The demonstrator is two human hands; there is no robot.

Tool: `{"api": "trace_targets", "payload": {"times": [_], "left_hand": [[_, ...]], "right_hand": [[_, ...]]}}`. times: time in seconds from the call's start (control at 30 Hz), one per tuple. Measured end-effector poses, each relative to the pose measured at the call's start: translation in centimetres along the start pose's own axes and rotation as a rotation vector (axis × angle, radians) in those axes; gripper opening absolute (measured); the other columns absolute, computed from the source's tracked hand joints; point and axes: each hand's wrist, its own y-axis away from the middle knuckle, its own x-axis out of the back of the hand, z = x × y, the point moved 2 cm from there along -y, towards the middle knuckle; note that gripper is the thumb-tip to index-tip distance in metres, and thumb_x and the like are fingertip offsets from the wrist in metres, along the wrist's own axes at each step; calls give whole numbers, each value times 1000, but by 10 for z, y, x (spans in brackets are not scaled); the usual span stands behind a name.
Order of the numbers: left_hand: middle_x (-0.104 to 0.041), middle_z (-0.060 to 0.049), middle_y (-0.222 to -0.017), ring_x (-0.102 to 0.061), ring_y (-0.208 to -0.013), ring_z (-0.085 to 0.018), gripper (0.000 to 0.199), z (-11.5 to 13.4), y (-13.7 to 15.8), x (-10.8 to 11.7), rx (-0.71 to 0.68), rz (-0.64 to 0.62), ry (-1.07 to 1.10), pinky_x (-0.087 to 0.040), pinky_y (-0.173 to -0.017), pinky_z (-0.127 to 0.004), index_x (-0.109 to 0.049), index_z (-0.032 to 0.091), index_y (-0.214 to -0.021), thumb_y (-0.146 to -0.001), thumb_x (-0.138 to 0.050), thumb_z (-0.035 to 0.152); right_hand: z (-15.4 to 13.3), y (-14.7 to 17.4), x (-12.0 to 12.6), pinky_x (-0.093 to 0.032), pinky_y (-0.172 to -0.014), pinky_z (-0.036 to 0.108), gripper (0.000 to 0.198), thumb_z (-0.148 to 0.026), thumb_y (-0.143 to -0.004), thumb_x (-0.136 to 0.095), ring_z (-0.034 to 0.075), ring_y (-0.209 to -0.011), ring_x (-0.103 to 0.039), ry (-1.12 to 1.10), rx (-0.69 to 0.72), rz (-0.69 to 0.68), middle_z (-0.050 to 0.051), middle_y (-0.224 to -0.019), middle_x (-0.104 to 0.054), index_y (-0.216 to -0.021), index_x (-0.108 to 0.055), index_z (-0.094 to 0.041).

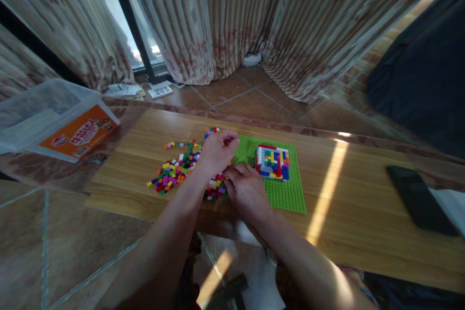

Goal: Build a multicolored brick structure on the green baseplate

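Loose toy bricks (170, 174) in many colours lie heaped on the wooden table, left of a green baseplate (281, 198). On the baseplate stands a low block built of bricks (272, 162), with white, red and blue walls and mixed colours inside. My left hand (218, 151) is over the heap's right side by the baseplate's left edge, its fingers curled in; what they hold, if anything, is hidden. Nearer to me, my right hand (249, 190) reaches into the heap's right end. Its fingers are bent together at the bricks, and I cannot make out what is between them.
A clear plastic bin (54, 121) with an orange label is left of the table. A dark phone-like slab (421, 201) lies at the table's right, beside something white (450, 206). Curtains (232, 19) hang behind, and papers (160, 90) lie beyond the far edge.
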Motion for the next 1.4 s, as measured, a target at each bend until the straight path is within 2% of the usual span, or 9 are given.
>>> {"api": "trace_targets", "payload": {"times": [0.17,0.33,0.47,0.63,0.8,1.0,1.27,1.4], "left_hand": [[-74,-5,-89,-68,-83,-16,16,0,0,0,9,1,-12,-54,-78,-29,-69,16,-92,-82,-58,21],[-74,-5,-88,-68,-81,-16,18,0,0,-2,10,-15,-3,-54,-78,-30,-69,16,-94,-82,-57,20],[-74,-7,-88,-68,-80,-16,18,-1,0,-3,11,-28,18,-54,-78,-30,-70,14,-94,-82,-57,19],[-73,-5,-85,-67,-78,-16,16,-3,0,-5,7,-41,18,-54,-76,-29,-70,15,-90,-81,-57,20],[-73,-5,-85,-67,-78,-16,16,-1,0,-7,-12,-36,10,-54,-74,-29,-71,16,-90,-81,-58,20],[-71,-4,-77,-66,-74,-16,15,2,-1,-9,18,-57,21,-53,-72,-29,-71,15,-89,-81,-58,18],[-71,-3,-74,-65,-72,-16,14,4,1,-8,4,-61,4,-53,-73,-31,-70,15,-87,-81,-57,18],[-71,-3,-75,-65,-72,-16,14,4,1,-8,-2,-56,-6,-53,-71,-30,-70,15,-87,-82,-57,18]], "right_hand": [[1,2,6,-48,-81,34,20,-24,-95,-51,22,-86,-61,-143,-19,73,7,-91,-70,-94,-70,-20],[7,8,32,-50,-81,30,19,-23,-94,-51,18,-85,-65,-387,-71,240,5,-90,-72,-94,-69,-20],[28,13,54,-52,-76,30,18,-27,-91,-53,17,-80,-67,-480,-220,315,4,-91,-73,-94,-70,-23],[68,26,74,-53,-70,32,17,-32,-84,-59,18,-73,-68,-507,-417,401,4,-88,-75,-91,-71,-22],[95,39,81,-54,-68,34,22,-34,-82,-59,20,-74,-69,-484,-471,333,6,-84,-75,-92,-72,-20],[100,41,77,-51,-66,32,21,-31,-82,-56,18,-68,-67,-335,-455,223,3,-78,-75,-88,-73,-21],[99,40,67,-50,-68,32,20,-33,-84,-56,19,-73,-68,-251,-422,234,4,-86,-75,-86,-74,-24],[97,39,66,-51,-68,32,19,-33,-83,-58,19,-72,-68,-223,-422,284,4,-85,-75,-84,-74,-24]]}}
